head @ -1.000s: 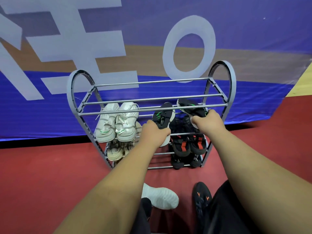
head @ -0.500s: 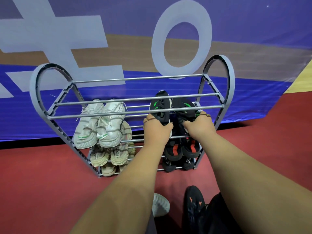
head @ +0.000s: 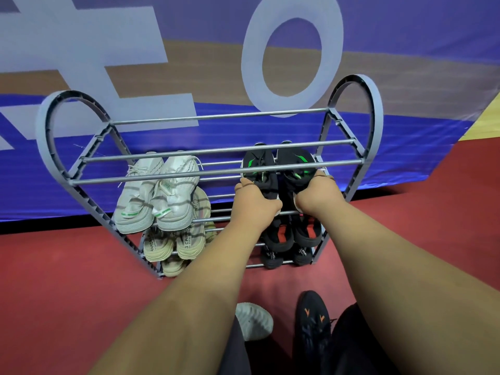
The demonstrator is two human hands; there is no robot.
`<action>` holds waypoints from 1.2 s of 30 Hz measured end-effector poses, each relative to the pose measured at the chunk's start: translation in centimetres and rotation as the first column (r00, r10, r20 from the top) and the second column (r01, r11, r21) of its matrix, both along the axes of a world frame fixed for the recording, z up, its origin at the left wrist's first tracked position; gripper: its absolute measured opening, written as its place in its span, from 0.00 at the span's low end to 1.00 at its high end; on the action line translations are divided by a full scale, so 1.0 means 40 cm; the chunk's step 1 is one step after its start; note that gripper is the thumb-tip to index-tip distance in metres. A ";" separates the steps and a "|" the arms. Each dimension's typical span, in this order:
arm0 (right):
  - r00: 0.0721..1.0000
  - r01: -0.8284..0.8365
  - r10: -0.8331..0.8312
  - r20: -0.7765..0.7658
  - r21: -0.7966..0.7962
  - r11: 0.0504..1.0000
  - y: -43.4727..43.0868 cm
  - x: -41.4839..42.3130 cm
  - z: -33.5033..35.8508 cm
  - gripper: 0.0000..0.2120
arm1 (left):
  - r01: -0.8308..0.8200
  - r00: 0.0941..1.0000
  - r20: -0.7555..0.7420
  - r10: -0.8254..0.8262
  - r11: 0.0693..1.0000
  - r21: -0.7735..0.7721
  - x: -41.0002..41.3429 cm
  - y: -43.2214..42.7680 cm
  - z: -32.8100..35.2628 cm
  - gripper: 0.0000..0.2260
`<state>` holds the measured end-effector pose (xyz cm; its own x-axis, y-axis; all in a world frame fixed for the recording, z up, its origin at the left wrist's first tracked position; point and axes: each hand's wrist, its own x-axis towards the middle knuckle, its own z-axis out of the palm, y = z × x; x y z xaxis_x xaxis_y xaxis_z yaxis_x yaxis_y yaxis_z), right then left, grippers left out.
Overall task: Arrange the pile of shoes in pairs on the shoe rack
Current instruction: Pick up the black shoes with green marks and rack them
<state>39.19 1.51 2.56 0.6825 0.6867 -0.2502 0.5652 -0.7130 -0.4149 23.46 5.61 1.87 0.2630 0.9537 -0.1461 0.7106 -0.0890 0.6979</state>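
Note:
A grey shoe rack (head: pixel 376 125) with heart-shaped ends stands against a blue banner. On the right of its second tier lie two black shoes with green marks, toes pointing away. My left hand (head: pixel 254 203) grips the heel of the left black shoe (head: pixel 258 169). The right black shoe (head: pixel 293 166) is held at its heel by my right hand (head: pixel 318 196). A white pair (head: pixel 159 190) sits on the left of the same tier. Beige shoes (head: pixel 173 243) fill the lower left tiers, and black-and-red shoes (head: pixel 295 234) the lower right.
The rack's top tier (head: pixel 216 152) holds nothing. On the red floor close to me lie a white shoe (head: pixel 254 320) and a black shoe with orange marks (head: pixel 312 320), partly hidden by my arms and dark trousers. The banner (head: pixel 108 36) closes off the back.
Both hands have pushed the two black-green shoes further into the second tier and brought them side by side. The camera has come closer to the rack.

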 end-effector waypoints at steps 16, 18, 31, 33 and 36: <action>0.998 0.008 -0.002 0.070 -0.084 0.996 -0.004 0.019 -0.004 0.32 | 0.056 0.998 0.009 -0.058 0.993 0.103 0.015 -0.041 -0.023 0.53; 0.996 0.008 0.000 0.089 -0.094 0.996 -0.005 0.015 -0.002 0.33 | 0.055 0.998 -0.001 -0.055 0.992 0.115 0.016 -0.041 -0.022 0.53; 0.991 0.008 0.011 0.132 -0.143 0.990 -0.041 -0.004 0.057 0.29 | 0.218 0.976 -0.015 -0.218 0.975 0.051 0.003 -0.046 -0.004 0.50; 0.983 -0.052 0.078 0.164 -0.161 0.986 -0.041 -0.007 0.066 0.26 | 0.248 0.969 -0.012 -0.248 0.968 0.030 -0.010 -0.051 0.009 0.49; 0.981 -0.081 0.106 0.165 -0.156 0.985 -0.053 -0.022 0.085 0.10 | 0.226 0.974 -0.001 -0.227 0.974 0.027 -0.037 -0.062 0.024 0.29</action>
<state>38.33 -0.60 5.96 0.6585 0.7138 -0.2382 0.6859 -0.6996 -0.2002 21.98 3.14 2.83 0.4729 0.8729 -0.1201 0.6682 -0.2665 0.6946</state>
